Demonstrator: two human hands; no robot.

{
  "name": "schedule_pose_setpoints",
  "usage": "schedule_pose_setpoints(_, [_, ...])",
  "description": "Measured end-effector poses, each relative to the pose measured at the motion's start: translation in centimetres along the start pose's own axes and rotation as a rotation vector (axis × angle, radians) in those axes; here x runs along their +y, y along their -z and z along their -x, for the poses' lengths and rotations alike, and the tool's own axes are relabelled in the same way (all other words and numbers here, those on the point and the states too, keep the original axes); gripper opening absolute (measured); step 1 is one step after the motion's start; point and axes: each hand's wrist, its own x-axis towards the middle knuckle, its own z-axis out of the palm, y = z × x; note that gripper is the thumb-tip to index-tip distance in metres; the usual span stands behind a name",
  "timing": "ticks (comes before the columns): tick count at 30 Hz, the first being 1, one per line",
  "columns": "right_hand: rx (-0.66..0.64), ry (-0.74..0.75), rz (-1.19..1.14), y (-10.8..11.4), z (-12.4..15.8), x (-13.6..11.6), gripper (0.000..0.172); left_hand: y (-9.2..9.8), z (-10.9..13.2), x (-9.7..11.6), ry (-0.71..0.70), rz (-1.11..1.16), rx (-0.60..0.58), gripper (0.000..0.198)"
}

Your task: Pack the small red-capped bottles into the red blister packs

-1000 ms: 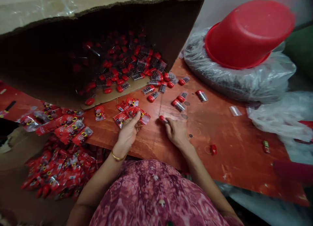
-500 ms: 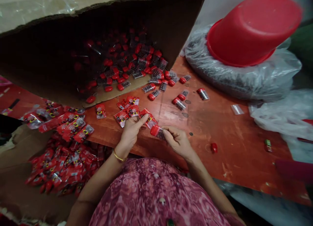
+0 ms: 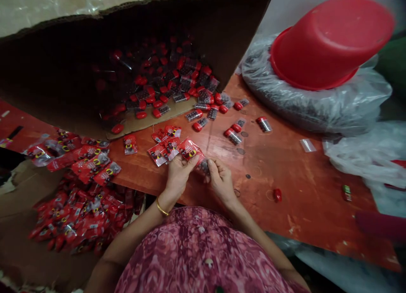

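Red sachet (image 3: 190, 150), yellow-ring logo, writing unreadable, in left hand (image 3: 179, 176)

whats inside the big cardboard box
The cardboard box lies open towards the person, holding a loose heap of clear tubes with red caps. Further back it is too dark, so what lies under the heap cannot be seen.

The left hand (image 3: 179, 179) and right hand (image 3: 222, 181) sit close together over the worktop (image 3: 304, 174), with little gap between them. Forward, red sachets (image 3: 158, 154) and capped tubes (image 3: 233, 136) crowd the way up to the tilted cardboard box (image 3: 190, 14). Rightward, a wide passage of wood runs past a loose red cap (image 3: 277, 195) to the plastic-wrapped bundle (image 3: 294, 107) under the upturned red basin (image 3: 333, 43).
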Motion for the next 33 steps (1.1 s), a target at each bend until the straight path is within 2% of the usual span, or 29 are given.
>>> schedule_pose_setpoints(3, [0.013,0.006,-0.008,-0.4,-0.1,0.0,0.034,-0.3,-0.2,0.0,0.018,0.054,-0.020,0.039])
schedule_pose_setpoints(6, [-0.029,-0.020,-0.059,-0.2,-0.4,-0.3,0.032,-0.3,-0.4,0.5,0.048,0.099,-0.021,0.039])
schedule_pose_setpoints(10, [-0.085,-0.046,-0.105,-0.2,-0.6,-0.6,0.032,-0.5,-0.5,0.6,-0.015,0.101,0.027,0.039])
schedule_pose_setpoints(15, [0.077,0.016,-0.106,-1.1,-1.1,-0.8,0.034,-0.9,-0.4,-0.2,0.027,0.035,-0.131,0.040])
schedule_pose_setpoints(18, [0.032,-0.001,-0.108,-1.3,-1.6,-0.8,0.036,-0.6,-0.5,-0.2,0.011,0.023,-0.167,0.039])
schedule_pose_setpoints(21, [-0.030,-0.015,-0.105,-1.8,-2.1,-0.5,0.039,-0.2,-0.7,0.0,-0.002,0.029,-0.153,0.040])
schedule_pose_setpoints(24, [-0.045,0.053,0.005,-2.1,-3.1,-0.2,0.042,0.6,-0.7,0.6,0.063,0.035,-0.129,0.039])
schedule_pose_setpoints(27, [-0.010,0.200,0.351,-0.6,-4.9,-0.2,0.038,2.9,-1.1,2.4,0.095,0.062,0.023,0.029])
schedule_pose_setpoints(28, [0.035,0.245,0.516,0.5,-5.8,-0.3,0.036,4.2,-1.4,3.4,0.074,0.089,0.117,0.024])
schedule_pose_setpoints(30, [0.222,0.311,0.849,3.2,-7.7,-0.1,0.033,7.1,-2.0,5.6,-0.010,0.162,0.345,0.015])
schedule_pose_setpoints(32, [0.364,0.272,1.085,5.7,-9.2,0.6,0.034,10.0,-2.4,7.5,-0.102,0.225,0.523,0.025])
schedule_pose_setpoints(33, [0.355,0.248,1.156,6.6,-9.7,1.1,0.034,11.0,-2.5,8.1,-0.134,0.238,0.567,0.032])
